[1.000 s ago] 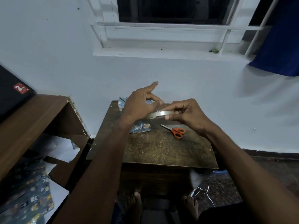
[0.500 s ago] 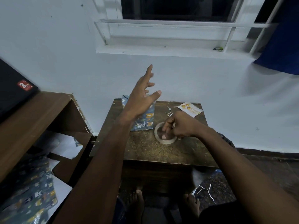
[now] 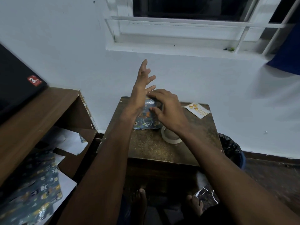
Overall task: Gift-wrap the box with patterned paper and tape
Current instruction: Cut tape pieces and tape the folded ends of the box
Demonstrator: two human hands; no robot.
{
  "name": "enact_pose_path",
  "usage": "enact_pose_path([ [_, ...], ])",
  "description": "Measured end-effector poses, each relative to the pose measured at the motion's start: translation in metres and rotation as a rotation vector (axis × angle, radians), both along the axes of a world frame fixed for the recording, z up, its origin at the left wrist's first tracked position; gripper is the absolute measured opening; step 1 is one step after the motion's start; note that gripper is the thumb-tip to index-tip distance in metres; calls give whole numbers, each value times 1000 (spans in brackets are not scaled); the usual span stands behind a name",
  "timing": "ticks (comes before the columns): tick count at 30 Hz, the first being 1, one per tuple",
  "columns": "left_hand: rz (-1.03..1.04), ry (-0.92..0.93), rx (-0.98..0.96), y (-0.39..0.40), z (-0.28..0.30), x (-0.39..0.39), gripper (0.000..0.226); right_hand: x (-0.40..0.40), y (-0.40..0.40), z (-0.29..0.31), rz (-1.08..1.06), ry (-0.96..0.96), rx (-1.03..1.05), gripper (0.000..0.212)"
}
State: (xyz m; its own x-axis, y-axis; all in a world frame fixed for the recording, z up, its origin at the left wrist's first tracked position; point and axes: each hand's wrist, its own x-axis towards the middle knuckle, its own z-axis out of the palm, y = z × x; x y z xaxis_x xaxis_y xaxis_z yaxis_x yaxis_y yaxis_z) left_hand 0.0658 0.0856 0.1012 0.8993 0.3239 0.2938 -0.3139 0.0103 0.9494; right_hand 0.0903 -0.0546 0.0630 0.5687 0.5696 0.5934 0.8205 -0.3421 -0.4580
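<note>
Blue patterned wrapped box point(image 3: 146, 121) is half hidden on the brown table point(image 3: 155, 148) behind the left hand point(image 3: 140, 93), fingers spread, and the right hand point(image 3: 168, 109), which seemingly touches it, fingers loosely bent. Tape roll point(image 3: 170, 138) is partly covered. A red "3" label point(image 3: 34, 80) is legible.

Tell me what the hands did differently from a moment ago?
The right hand let go of the tape roll, which now lies alone on the table, and moved forward onto the wrapped box, fingers spread on it. The left hand stayed raised and open above the box. The card at the table's far corner stayed put.
</note>
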Motion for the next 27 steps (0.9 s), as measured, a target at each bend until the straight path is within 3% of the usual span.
enact_pose_path([
  [6,135,-57,-103,9,8,-12,67,-2,10,-4,-78,-267,-110,46],
  [9,270,-77,-26,18,9,-23,53,-1,10,-3,-85,-269,-117,51],
  [11,310,-39,11,26,9,-32,58,-2,10,-2,-101,-263,-118,52],
  [17,307,90,99,35,-2,-44,56,-2,10,2,-131,-248,-158,45],
  [27,311,148,205,31,-4,-51,54,-5,15,1,-136,-192,-130,54],
])
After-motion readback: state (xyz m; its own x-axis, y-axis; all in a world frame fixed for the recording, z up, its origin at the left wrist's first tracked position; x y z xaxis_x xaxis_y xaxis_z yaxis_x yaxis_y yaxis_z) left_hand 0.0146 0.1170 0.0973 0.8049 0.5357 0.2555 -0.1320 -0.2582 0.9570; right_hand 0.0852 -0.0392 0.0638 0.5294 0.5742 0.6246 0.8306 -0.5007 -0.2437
